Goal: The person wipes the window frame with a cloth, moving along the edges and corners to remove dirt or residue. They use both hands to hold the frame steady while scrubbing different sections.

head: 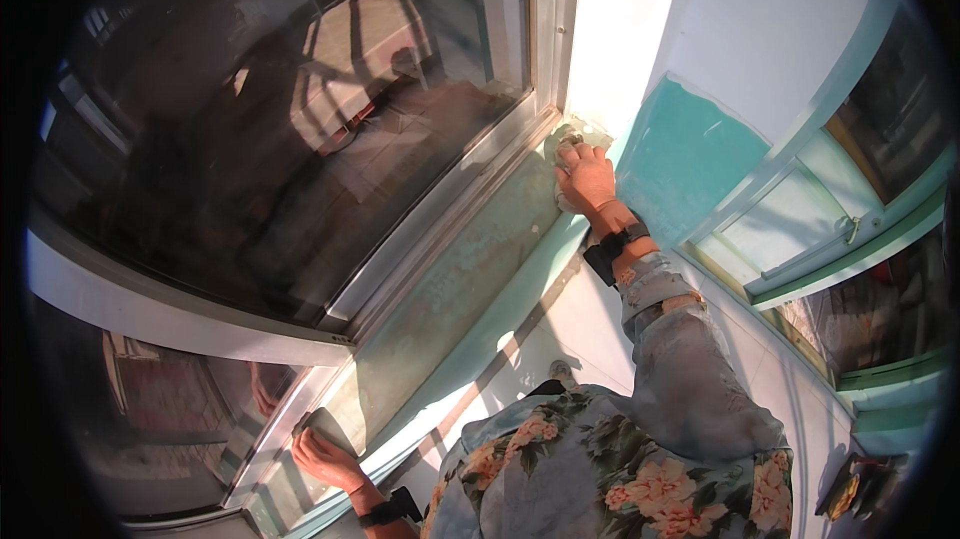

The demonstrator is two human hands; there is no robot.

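Observation:
A long window sill (465, 261) with a worn, stained greenish surface runs diagonally below a sliding window. At its far end, in the corner by the sunlit wall, my right hand (589, 179) presses on a crumpled, greyish cloth (564, 149). My left hand (326, 460) rests at the near end of the sill, its fingers spread beside the window frame (281, 419); its palm side is hidden. Both wrists wear black straps with a dark device.
Dark window glass (247, 186) with reflections fills the left. To the right stand a turquoise wall panel (694, 156) and a pale green door (795, 216) with a handle. Dark items with a yellow part (847, 494) lie at the lower right on the tiled floor (592, 306).

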